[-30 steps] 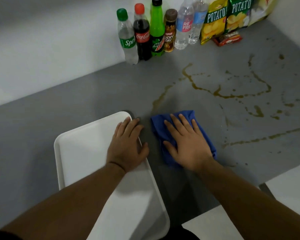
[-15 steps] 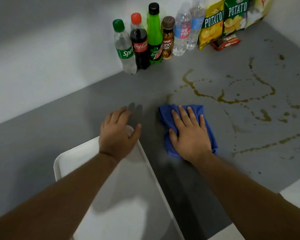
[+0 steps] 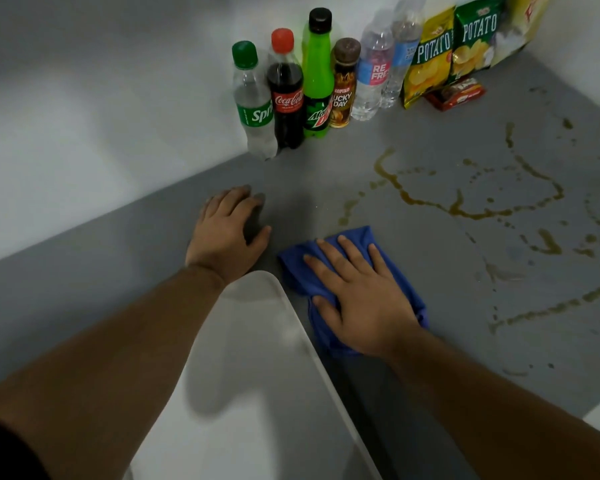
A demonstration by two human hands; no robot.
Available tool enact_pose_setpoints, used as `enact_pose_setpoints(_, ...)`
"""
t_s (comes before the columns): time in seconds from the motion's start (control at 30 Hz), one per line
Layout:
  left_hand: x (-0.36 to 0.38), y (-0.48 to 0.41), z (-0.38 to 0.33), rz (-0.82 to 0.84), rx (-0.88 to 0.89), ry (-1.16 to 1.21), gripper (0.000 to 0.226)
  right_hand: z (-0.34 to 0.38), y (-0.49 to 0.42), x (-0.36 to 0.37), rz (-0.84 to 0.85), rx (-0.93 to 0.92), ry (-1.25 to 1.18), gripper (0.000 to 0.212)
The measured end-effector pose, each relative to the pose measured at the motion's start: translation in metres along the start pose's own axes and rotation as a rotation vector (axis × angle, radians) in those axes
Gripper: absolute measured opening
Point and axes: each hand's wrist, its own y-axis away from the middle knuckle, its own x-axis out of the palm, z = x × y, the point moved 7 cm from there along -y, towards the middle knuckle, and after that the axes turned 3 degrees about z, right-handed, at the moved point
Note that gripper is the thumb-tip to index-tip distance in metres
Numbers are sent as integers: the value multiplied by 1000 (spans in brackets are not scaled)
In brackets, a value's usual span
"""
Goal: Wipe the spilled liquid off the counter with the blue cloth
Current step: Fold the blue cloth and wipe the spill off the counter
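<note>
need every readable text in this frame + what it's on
"Spri" (rest out of sight): clear bottle with green cap
"Coca-Cola": dark cola bottle
"KOPIKO LUCKY DAY": brown bottle
"RE FRE" (rest out of sight): water bottle
"POTATO": yellow chip bag
"POTATO": green chip bag
Only partly legible: logo on the bright green bottle
Too blurred: red packet, second water bottle

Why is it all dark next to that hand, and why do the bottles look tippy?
Head view: the dark patch beside the left hand is its shadow on the grey counter, with a softer one on the white tray; head view again: the bottles fan outward, likely from the wide-angle lens; the whole picture is dim.
</note>
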Motion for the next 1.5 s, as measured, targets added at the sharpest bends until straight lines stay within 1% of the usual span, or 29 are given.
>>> enact_pose_setpoints(0.07,1,1,2,-4,-1,22,55,-14,-8,-6,-11,88,-1,65)
enact_pose_setpoints(0.17,1,0,4,-9,-16,39,56,-35,7,-3,-24,267,-9,69)
enact_pose_setpoints(0.23,2,-1,3,-18,-15,47,58,-34,29,4,-33,300,0,71)
enact_pose_setpoints(0.37,4,-2,5,-15,-17,38,59,-4,40,9,-38,162,6,64)
enact_pose_setpoints(0.5,4,-2,5,-27,-12,38,58,8,-7,2,-14,34,-24,63)
enact_pose_setpoints(0.57,4,-1,5,-32,-14,40,58,-1,-33,-6,-29,70,-18,64)
enact_pose_setpoints(0.7,4,0,5,-30,-22,35,53,-24,-67,-18,-69,259,-45,65)
enact_pose_setpoints(0.77,3,-1,5,-34,-24,36,50,-21,-72,-19,-69,291,-61,64)
enact_pose_setpoints(0.8,3,-1,4,-37,-22,39,50,-16,-69,-19,-60,259,-56,63)
enact_pose_setpoints(0.9,2,0,3,-47,-21,51,50,-4,-44,-14,-19,55,-16,61)
enact_pose_setpoints(0.97,1,0,4,-53,-22,59,51,-18,-22,-11,-4,4,-17,61)
enact_pose_setpoints(1.03,1,1,5,-56,-27,62,51,-44,-10,-13,-7,52,-24,63)
enact_pose_setpoints(1.13,1,0,4,-58,-29,62,51,-75,-24,-22,-36,201,-28,69)
enact_pose_setpoints(1.23,1,0,3,-49,-37,58,51,-80,-66,-31,-59,326,-33,68)
enact_pose_setpoints(1.3,1,0,3,-37,-41,45,51,-67,-89,-33,-52,338,-41,66)
enact_pose_setpoints(1.4,2,-1,3,-28,-39,38,51,-41,-93,-30,-47,216,-11,65)
enact_pose_setpoints(1.5,2,-2,4,-32,-33,44,49,-41,-68,-28,-47,72,-13,62)
